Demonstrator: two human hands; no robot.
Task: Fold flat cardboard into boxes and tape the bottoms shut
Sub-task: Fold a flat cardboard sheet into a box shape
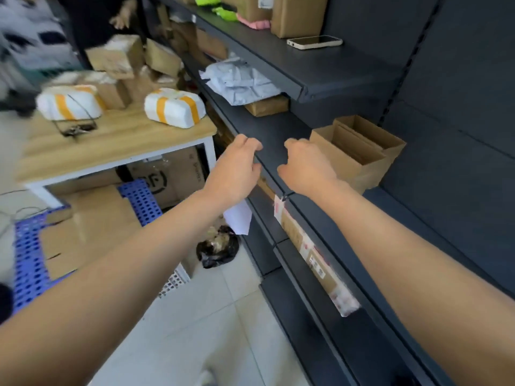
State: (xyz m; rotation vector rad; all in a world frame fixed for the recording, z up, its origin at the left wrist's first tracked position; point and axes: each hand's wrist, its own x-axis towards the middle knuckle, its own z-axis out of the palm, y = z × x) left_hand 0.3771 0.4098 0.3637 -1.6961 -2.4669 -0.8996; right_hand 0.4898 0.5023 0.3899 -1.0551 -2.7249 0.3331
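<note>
Two bare forearms reach toward a dark, matte metal shelf (pixel 278 129) with a folded front lip. The left hand (pixel 234 168) is at this front edge, its fingers half bent and the thumb apart from them. Its grip holds nothing, and I cannot tell if the fingertips touch the lip. The right hand (pixel 306 165) is above the shelf surface. Its fingers are loosely curled with the thumb spread to the side, so this grip is also loose and empty.

The cardboard boxes (pixel 340 162) stand on the same shelf, just to the right of the right hand and not touching it. They are plain brown corrugated board, square in shape and open at the top, one behind the other.

On the upper shelf lies a smooth phone (pixel 315 41) with a pale frame. Below it there is a wrinkled grey plastic bag (pixel 242 82). To the left is a counter (pixel 125 140) with a light wood-grain top and a white frame. It carries rounded white parcels (pixel 174 107) bound with yellow tape, and thin wire glasses (pixel 75 126). Flat brown cardboard (pixel 92 218) lies under it on blue perforated plastic mats (pixel 28 260). The floor (pixel 223 316) is pale glossy tile.
</note>
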